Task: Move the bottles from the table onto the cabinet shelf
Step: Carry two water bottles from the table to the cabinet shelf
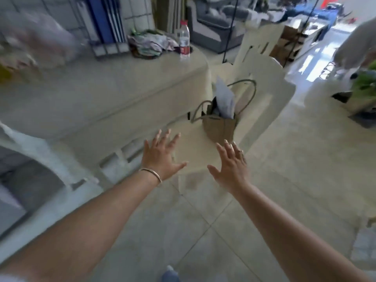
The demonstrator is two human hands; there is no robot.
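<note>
A clear plastic water bottle (184,40) with a red cap and red label stands upright near the far right end of the pale table (101,84). My left hand (160,155) and my right hand (232,165) are stretched out in front of me over a cream chair seat, well short of the bottle. Both hands have their fingers spread and hold nothing. A thin bracelet circles the left wrist and a ring sits on the right hand. No cabinet shelf is in view. The picture is blurred.
A cream chair (262,94) beside the table carries a brown tote bag (219,123) with papers in it. A pile of cloth (150,44) lies behind the bottle. A dark file rack (105,27) stands at the table's back. Tiled floor (305,159) spreads to the right.
</note>
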